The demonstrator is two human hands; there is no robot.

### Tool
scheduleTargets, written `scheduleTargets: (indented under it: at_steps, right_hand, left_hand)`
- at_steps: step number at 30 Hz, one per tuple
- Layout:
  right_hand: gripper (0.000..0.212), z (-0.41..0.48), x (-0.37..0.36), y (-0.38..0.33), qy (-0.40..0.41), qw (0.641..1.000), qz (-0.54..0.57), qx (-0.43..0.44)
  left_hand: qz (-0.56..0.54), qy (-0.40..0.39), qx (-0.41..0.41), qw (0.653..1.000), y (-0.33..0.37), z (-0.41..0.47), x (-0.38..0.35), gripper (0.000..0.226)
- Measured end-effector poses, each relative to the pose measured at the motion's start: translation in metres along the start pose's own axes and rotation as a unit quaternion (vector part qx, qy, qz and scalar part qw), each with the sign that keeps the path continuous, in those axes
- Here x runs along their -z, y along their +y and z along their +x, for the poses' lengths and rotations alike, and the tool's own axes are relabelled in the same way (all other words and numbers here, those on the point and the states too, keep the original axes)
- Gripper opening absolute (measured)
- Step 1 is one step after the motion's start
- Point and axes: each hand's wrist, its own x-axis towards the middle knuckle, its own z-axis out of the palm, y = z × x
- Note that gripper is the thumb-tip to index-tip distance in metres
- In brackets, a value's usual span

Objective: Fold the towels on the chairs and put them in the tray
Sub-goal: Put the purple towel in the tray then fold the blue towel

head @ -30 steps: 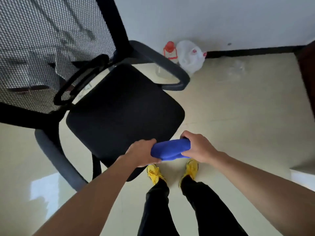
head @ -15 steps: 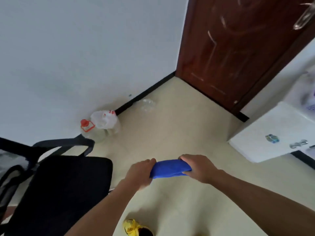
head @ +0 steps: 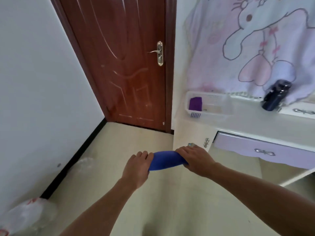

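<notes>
Folded blue towel (head: 167,160) lower centre, left hand (head: 137,167) and right hand (head: 196,159) gripping opposite ends, keeping fold intact; tray (head: 208,114) upper right holds purple towel (head: 195,103).

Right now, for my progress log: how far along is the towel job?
Done: one folded purple towel lies in the white plastic tray on the white desk. In hand: a folded blue towel, gripped at its ends by the left hand and right hand, short of the desk. Left: laying it in the tray; no chairs are in view, so other towels can't be judged.
</notes>
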Motion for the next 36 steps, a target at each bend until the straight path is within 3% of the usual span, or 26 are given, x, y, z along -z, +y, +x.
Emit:
scheduleTargets:
  at_steps: [10,18,23,27,31,36]
  right_hand:
    - [0.051,0.047,0.021,0.170,0.057,0.992,-0.067,-0.095]
    - [0.051,0.067,0.030,0.280,0.062,0.979,-0.062,-0.185]
    - [0.043,0.066,0.022,0.354,0.012,0.971,-0.024,-0.238]
    - [0.039,0.088,0.018,0.424,-0.055,0.960,0.072,-0.267]
    - [0.039,0.126,0.016,0.489,-0.077,0.906,0.252,-0.331]
    - [0.039,0.180,-0.010,0.549,-0.083,0.840,0.399,-0.359]
  left_hand:
    - [0.010,0.053,-0.097,0.994,0.023,0.216,0.004,0.061]
    - [-0.036,0.033,-0.171,0.984,0.045,0.363,-0.009,0.064]
    - [-0.073,-0.018,-0.174,0.982,0.079,0.423,-0.028,0.059]
    - [-0.171,-0.076,-0.103,0.977,0.106,0.473,-0.059,0.056]
    - [-0.393,-0.162,0.032,0.905,0.130,0.508,-0.076,0.041]
    - [-0.458,-0.163,0.187,0.854,0.153,0.541,-0.087,0.034]
